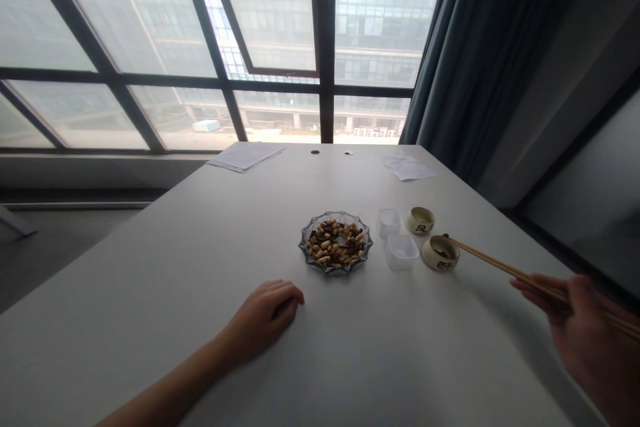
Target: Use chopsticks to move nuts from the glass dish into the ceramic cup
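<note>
Your hands are well apart: left hand (265,317) rests curled and empty on the table (150,280); right hand (585,327) pinches chopsticks (510,270), tips at the rim of a ceramic cup (440,255). Nuts (335,243) sit in a glass dish (303,247), clear tub (401,252) beside. Risk: tips snagging that rim could tip the cup; a loose pinch could cross the chopsticks.

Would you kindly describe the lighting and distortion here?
In the head view, daylight through the large dark-framed window washes out the buildings, the wide lens slants its bars, and the right hand holding wooden chopsticks casts a soft shadow on the white table.
</note>
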`<action>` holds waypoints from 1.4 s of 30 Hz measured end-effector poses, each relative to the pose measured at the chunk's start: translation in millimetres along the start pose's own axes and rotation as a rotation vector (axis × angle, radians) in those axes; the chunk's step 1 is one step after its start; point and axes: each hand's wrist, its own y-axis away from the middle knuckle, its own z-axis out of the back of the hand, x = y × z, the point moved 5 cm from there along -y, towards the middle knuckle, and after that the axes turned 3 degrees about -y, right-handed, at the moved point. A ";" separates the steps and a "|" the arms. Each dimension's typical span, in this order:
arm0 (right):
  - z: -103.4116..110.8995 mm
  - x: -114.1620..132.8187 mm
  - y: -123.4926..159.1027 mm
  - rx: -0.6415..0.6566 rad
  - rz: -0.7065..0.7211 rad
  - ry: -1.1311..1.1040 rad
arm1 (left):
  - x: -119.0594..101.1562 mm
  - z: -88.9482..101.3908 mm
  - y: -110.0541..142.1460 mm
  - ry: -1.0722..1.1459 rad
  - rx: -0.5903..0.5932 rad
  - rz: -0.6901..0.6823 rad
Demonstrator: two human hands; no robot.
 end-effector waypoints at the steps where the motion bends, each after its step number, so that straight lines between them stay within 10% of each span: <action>1: 0.1 -2.0 1.0 -0.017 -0.027 -0.025 | -0.1 -0.1 -0.5 -0.003 0.006 0.001; 32: -7.5 -4.1 2.1 -0.001 -0.053 -0.145 | 2.6 -1.7 -1.9 -0.011 0.039 0.002; 42: -133.5 54.2 35.0 0.487 0.036 0.014 | -0.9 -0.5 -0.2 0.022 0.022 0.020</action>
